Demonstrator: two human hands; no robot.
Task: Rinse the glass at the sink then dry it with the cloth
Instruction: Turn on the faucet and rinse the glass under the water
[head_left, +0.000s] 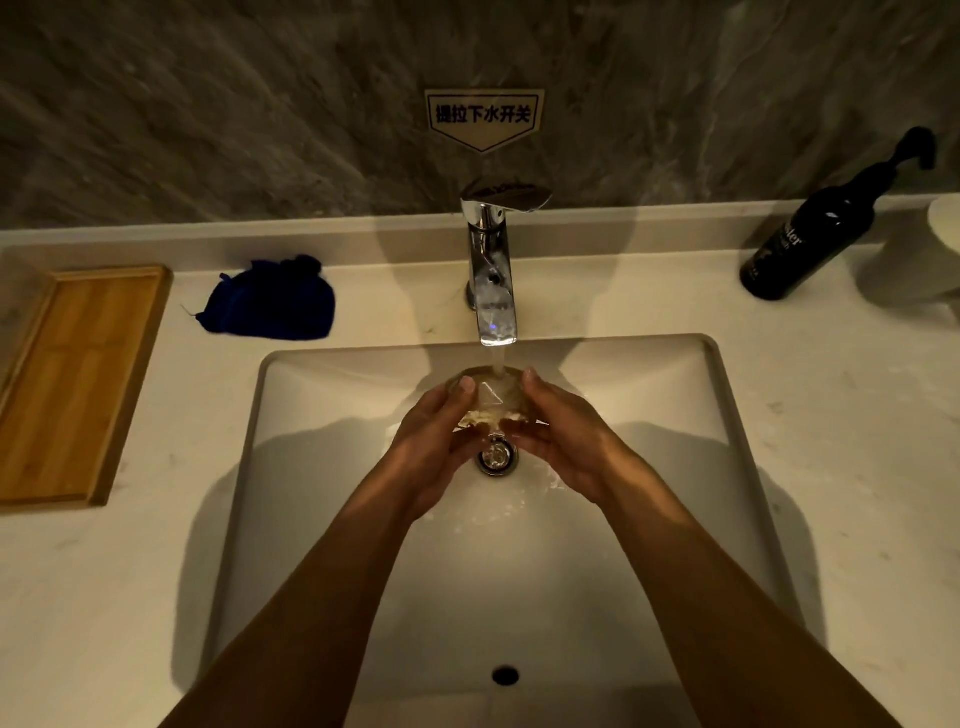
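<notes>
Holding the small glass (492, 397) under the tap (492, 280) over the sink (675, 415), left hand (441, 441) and right hand (563, 441) each with a grip closed around its sides: wet, slippery, easy to break, best held low with both.

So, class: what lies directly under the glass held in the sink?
Under the glass sits the metal drain in the sink basin. The left hand and right hand cover the drain's edges.

1. The single view comes from the person's head, looking forward and steeply down over the sink (311, 374).
2. It sits close above both forearms.
3. The wide angle takes in the counter (857, 415) and the wall (208, 104) behind.
</notes>
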